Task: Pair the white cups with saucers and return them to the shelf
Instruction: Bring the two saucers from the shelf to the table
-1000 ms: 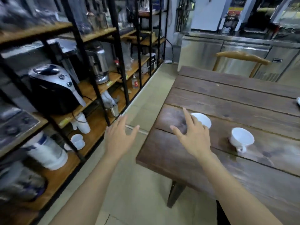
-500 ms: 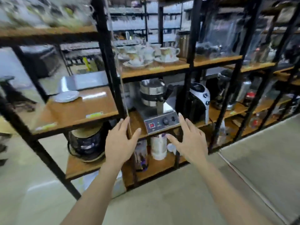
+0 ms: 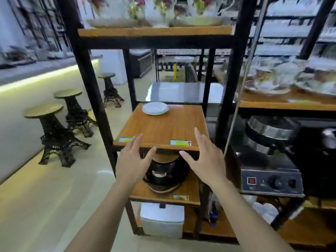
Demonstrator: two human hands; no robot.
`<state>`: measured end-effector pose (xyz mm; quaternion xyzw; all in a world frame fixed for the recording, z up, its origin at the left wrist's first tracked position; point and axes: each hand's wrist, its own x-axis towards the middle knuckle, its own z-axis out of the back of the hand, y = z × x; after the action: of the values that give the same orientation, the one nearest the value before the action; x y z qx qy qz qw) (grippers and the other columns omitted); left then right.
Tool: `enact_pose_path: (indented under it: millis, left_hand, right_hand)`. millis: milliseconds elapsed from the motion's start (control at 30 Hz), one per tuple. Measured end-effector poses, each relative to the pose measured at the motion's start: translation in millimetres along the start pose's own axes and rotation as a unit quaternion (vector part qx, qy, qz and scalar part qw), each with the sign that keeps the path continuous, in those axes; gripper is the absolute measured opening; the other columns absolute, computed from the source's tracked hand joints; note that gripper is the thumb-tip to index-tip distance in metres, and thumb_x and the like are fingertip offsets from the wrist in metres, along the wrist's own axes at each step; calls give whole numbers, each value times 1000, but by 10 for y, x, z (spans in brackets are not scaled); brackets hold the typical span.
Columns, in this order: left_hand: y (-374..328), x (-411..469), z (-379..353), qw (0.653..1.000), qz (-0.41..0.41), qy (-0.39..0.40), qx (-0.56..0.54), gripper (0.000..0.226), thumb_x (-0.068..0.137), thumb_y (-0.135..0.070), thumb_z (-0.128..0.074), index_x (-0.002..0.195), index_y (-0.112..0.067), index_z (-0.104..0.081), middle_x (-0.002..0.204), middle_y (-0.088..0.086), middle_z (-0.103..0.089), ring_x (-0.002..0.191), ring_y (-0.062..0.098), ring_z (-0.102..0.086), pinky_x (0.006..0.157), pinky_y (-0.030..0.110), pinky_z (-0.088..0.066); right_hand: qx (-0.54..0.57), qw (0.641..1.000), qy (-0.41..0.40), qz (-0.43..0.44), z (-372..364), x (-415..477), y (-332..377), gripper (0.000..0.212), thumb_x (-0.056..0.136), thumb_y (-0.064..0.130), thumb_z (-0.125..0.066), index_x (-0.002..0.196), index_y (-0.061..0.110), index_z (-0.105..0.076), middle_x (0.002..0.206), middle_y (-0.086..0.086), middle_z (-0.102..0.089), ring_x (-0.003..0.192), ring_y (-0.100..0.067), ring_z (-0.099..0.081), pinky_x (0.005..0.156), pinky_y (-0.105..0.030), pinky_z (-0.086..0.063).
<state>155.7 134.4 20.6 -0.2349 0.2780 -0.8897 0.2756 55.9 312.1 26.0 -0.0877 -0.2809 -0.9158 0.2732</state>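
Count from my feed: 1 stack of white round saucers point(image 3: 155, 108), how many in the stack I cannot tell; 3 round-topped stools with black lattice legs point(image 3: 52, 131) on the pale floor at left; 2 hands, both mine. No white cup in sight.

The saucer stack sits at the back left of a brown wooden shelf board point(image 3: 163, 130) in a black metal-framed shelving unit point(image 3: 85, 70). That board carries nothing else, apart from 2 small labels stuck along its front edge. The stack lies well beyond both hands, up and away from them, roughly between them in line, a touch nearer the left side.

My left hand point(image 3: 131, 161) is raised in front of the board's front edge, palm away from me, fingers spread and pointing up, thumb angled out to the right. It grips nothing. My right hand point(image 3: 205, 160) mirrors it just beside the board's right front corner, fingers loosely together and upright, thumb stuck out to the left. It too is empty and wide apart. Both forearms run bare from the bottom of the view, converging upward. The 2 thumbs point toward each other with a gap between.

Below the board, between the hands, stands a black round cooker-like appliance point(image 3: 166, 173) on the next shelf down. A grey metal appliance with knobs point(image 3: 271, 180) sits to the right. Floral crockery point(image 3: 156, 13) on the top shelf is blurred.
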Motion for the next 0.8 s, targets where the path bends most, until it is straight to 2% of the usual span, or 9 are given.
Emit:
enact_pose_path:
  millis: [133, 200, 300, 433, 633, 800]
  left_hand:
    - [108, 604, -106, 1000, 21, -22, -7, 67, 86, -59, -46, 145, -30, -31, 154, 0, -33, 139, 25, -34, 110, 45, -34]
    - [169, 874, -150, 999, 30, -24, -11, 68, 86, -59, -45, 146, -30, -29, 154, 0, -33, 138, 25, -35, 110, 45, -34]
    - [302, 1218, -248, 999, 51, 2, 1, 70, 86, -63, -41, 147, -35, -21, 156, -1, -28, 138, 26, -34, 109, 47, -35]
    - [460, 1668, -411, 997, 70, 32, 22, 74, 85, -66, -38, 148, -35, -16, 157, 0, -26, 141, 26, -30, 108, 48, -35]
    - [665, 2435, -584, 998, 47, 40, -13, 75, 86, -60, -45, 149, -28, -20, 154, 5, -32, 138, 27, -34, 111, 46, -33]
    - [738, 2969, -699, 998, 21, 46, -23, 69, 89, -53, -47, 147, -24, -22, 152, 5, -36, 135, 27, -39, 107, 42, -36]
  right_hand:
    - [12, 1000, 5, 20, -250, 701, 19, 86, 81, 68, -43, 148, 35, 0, 154, 1, -30, 140, -20, -31, 113, -47, -27]
    - [16, 1000, 10, 8, -357, 1021, 49, 85, 81, 69, -40, 147, 37, 2, 156, 2, -26, 141, -21, -29, 114, -46, -24]
    - [30, 998, 35, -32, -561, 1404, 92, 85, 82, 69, -41, 147, 37, 3, 158, 2, -21, 143, -21, -26, 115, -47, -18]
    - [74, 996, 26, -51, -839, 1786, 130, 85, 82, 65, -48, 148, 33, -6, 156, 1, -26, 141, -22, -30, 112, -46, -25]
    - [52, 990, 47, -120, -1146, 2364, 277, 84, 83, 66, -45, 148, 38, 0, 160, 1, -15, 146, -27, -16, 114, -50, -21]
    - [23, 987, 47, -150, -1348, 2813, 400, 82, 86, 63, -43, 149, 27, -6, 159, -2, -17, 145, -27, -20, 115, -47, -21]
